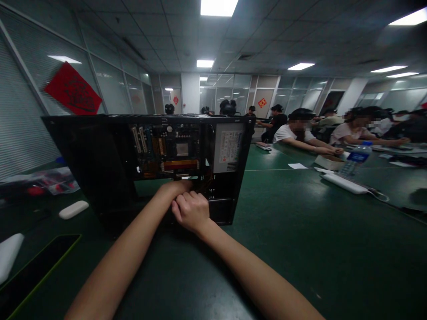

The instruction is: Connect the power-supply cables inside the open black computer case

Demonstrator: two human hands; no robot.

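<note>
An open black computer case lies on the green table, showing its motherboard and a grey power supply. My left hand reaches into the case below the motherboard, near a bundle of orange and black wires; its fingers are hidden. My right hand is curled into a fist at the case's lower edge, pressed against my left wrist. What it holds, if anything, is hidden.
A white object and a black mat with a green edge lie at the left. A white keyboard and a water bottle sit at the right. Several people sit along the table behind.
</note>
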